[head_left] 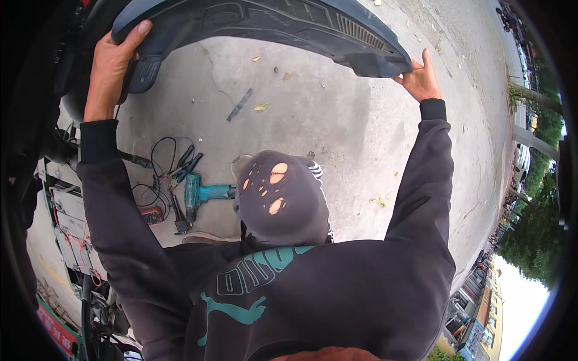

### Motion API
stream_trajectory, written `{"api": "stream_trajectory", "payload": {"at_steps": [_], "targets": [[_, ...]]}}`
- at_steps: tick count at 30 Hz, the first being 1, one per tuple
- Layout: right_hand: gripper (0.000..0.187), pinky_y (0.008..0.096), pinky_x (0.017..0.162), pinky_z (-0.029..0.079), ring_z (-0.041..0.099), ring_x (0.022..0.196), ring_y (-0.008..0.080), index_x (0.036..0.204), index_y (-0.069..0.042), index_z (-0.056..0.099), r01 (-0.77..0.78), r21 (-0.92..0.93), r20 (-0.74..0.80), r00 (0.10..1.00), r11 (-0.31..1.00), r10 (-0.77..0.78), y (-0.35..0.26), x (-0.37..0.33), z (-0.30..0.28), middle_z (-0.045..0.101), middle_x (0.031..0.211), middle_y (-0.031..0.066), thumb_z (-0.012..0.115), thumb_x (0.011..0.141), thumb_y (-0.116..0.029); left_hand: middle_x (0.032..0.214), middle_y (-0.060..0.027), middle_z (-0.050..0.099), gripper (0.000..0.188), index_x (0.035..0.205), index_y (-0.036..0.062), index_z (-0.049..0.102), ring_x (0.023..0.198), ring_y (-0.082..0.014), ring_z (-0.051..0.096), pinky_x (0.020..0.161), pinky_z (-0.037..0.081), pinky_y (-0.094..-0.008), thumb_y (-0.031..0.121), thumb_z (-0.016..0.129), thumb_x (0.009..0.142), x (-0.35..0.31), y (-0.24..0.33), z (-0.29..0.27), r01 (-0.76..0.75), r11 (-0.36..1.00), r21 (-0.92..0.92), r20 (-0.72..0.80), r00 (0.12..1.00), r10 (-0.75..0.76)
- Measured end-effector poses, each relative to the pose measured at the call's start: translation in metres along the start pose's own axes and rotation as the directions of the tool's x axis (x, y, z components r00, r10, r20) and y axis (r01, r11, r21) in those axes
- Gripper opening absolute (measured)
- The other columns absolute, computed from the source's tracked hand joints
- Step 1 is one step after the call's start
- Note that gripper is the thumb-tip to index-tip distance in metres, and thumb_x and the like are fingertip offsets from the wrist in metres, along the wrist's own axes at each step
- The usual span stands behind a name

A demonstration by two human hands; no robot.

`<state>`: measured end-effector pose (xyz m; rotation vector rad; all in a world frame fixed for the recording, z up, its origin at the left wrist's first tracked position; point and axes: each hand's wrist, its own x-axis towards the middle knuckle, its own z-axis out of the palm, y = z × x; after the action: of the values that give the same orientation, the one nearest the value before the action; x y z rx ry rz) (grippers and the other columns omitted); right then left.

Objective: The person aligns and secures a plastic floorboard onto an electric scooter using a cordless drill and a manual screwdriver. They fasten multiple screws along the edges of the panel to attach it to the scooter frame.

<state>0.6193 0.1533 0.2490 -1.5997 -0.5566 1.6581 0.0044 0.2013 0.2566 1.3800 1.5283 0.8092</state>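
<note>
In the head view, a dark panel [283, 24] is held over the ground [337, 126], its long axis set left to right, its narrow end pointed right. Its left end is clamped by the fingers of the left hand [114, 63], its right tip by those of the right hand [421, 82].

Pale concrete ground [361, 138] across the middle, a thin crack [211, 60] at eleven o'clock, yellowish leaves [261, 106] near twelve, grey tree trunks [537, 98] and parked vehicles [522, 161] around three, green foliage [539, 240] between three and four, yellowish building [492, 308] at four beside white sky [521, 295], soft daylight
</note>
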Motion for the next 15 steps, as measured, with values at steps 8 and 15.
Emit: {"api": "stream_trajectory", "payload": {"at_steps": [8, 15], "targets": [[0.089, 0.041, 0.091, 0.049, 0.064, 0.092, 0.0255, 0.151, 0.004, 0.028, -0.087, 0.311, 0.593, 0.796, 0.946, -0.122, 0.007, 0.065, -0.03, 0.065, 0.115, 0.02, 0.024, 0.1, -0.068, 0.093, -0.0035, 0.069, 0.05, 0.113, 0.0077, 0.064, 0.06, -0.0105, 0.064, 0.045, 0.045, -0.0207, 0.052, 0.069, 0.091, -0.031, -0.092, 0.028, 0.449, 0.694, -0.563, -0.001, 0.839, -0.544], [0.092, 0.05, 0.102, 0.044, 0.053, 0.126, 0.0342, 0.156, 0.004, 0.01, -0.028, 0.034, 0.473, 0.881, 0.999, 0.009, -0.027, 0.085, 0.051, 0.039, 0.149, 0.0275, 0.036, 0.1, -0.064, 0.104, -0.0051, 0.069, 0.048, 0.123, 0.0043, 0.057, 0.069, -0.0118, 0.066, 0.044, 0.047, -0.021, 0.047, 0.05, 0.103, -0.075, -0.144, 0.003, 0.476, 0.552, -0.684, 0.125, 0.823, -0.555]]}}
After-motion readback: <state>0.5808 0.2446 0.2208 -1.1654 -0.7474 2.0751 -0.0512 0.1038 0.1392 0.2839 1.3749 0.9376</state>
